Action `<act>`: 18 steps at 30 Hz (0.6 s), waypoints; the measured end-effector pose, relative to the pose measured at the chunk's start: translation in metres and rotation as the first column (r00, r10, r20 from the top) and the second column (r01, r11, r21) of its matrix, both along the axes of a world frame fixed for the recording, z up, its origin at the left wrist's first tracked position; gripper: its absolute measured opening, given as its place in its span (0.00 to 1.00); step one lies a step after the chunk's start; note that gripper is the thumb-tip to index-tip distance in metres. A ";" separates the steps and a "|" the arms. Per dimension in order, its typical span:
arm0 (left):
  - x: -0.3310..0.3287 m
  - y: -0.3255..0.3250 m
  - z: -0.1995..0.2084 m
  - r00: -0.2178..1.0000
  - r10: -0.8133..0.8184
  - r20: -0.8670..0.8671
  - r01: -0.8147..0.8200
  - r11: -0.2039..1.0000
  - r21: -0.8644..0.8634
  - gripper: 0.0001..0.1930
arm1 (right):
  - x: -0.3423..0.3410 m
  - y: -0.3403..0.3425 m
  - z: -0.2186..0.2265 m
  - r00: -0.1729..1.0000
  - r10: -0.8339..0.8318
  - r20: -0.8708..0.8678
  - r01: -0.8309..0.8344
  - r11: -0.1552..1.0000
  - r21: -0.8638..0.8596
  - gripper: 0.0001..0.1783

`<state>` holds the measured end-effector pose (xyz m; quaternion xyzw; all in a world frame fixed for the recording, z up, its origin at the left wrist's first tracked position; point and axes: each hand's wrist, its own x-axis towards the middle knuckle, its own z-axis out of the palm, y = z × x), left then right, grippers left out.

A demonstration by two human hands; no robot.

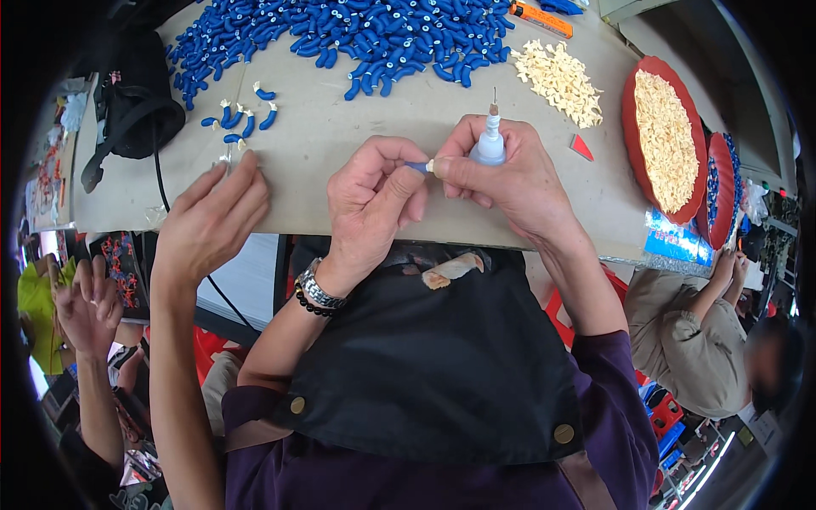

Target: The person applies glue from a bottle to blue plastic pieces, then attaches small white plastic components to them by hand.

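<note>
Wearing a black apron (433,365) with brass-coloured snaps over a purple shirt (595,425), with a pale curled scrap (455,269) near its upper edge. Just past the apron, pinching a short curved blue piece (415,167) between thumb and fingertips of the left hand (367,191), in a narrow hold, with a metal-link band (319,286) and dark bead bracelet (310,304) at the wrist. Gripping a small needle-tipped bottle (490,146) in the right hand (514,170), needle upward, with the thumb against a cream bit (431,165) at the blue piece's end. Cannot tell how firmly seated.

To the left, near a clear scrap: a co-worker's hand (217,204), fingertips lowered.

Farther across the grey table (314,127): on the left, a loose cluster of cream-tipped blue pieces (247,127); on the right, a red triangular scrap (581,148), a heap of cream bits (557,83) and a scalloped red tray (631,136) of more. Farthest: a large heap of blue pieces (391,38), beside an orange bar-shaped item (541,19).
</note>
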<state>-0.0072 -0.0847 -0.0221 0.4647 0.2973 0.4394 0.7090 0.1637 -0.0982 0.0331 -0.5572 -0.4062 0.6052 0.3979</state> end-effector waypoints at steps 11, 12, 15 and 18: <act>0.004 0.001 -0.004 0.997 0.059 -0.057 -0.053 0.994 0.098 0.04 | -0.001 0.001 -0.007 0.997 -0.040 -0.060 0.038 0.999 -0.034 0.05; 0.003 0.002 -0.003 0.994 0.079 -0.074 -0.070 0.991 0.117 0.04 | -0.003 0.002 -0.006 0.997 -0.028 -0.067 0.026 0.999 -0.028 0.05; 0.003 -0.002 0.006 0.993 0.102 -0.057 -0.100 0.994 0.037 0.04 | -0.004 0.000 -0.004 0.996 -0.063 -0.056 0.059 0.996 -0.067 0.03; 0.003 0.000 0.004 0.992 0.037 -0.117 -0.040 0.999 -0.021 0.04 | -0.007 -0.002 -0.007 0.983 -0.133 -0.123 0.126 0.990 -0.063 0.03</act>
